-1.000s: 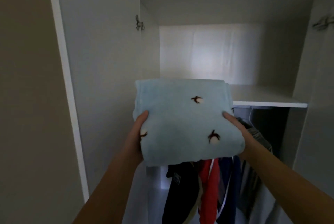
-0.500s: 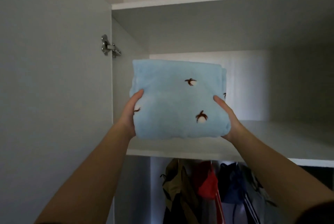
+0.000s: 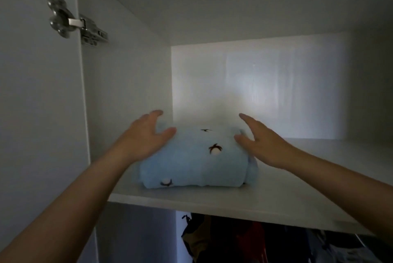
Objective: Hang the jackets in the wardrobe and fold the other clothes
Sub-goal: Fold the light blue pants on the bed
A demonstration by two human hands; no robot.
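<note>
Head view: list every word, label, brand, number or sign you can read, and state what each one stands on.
No readable text in this view.
Folded light-blue fleece garment on the white wardrobe shelf: only small dark-and-white embroidered motifs, no letters.
Silver metal door hinge: no marking legible.
Dark hanging clothes below the shelf: too dim and blurred to read.

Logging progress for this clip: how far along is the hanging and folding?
Done: hanging clothes show below the shelf, and the folded blue garment lies on it. In hand: the left hand and right hand rest open at its sides, apparently settling it. Left: any further clothes are out of view.
</note>
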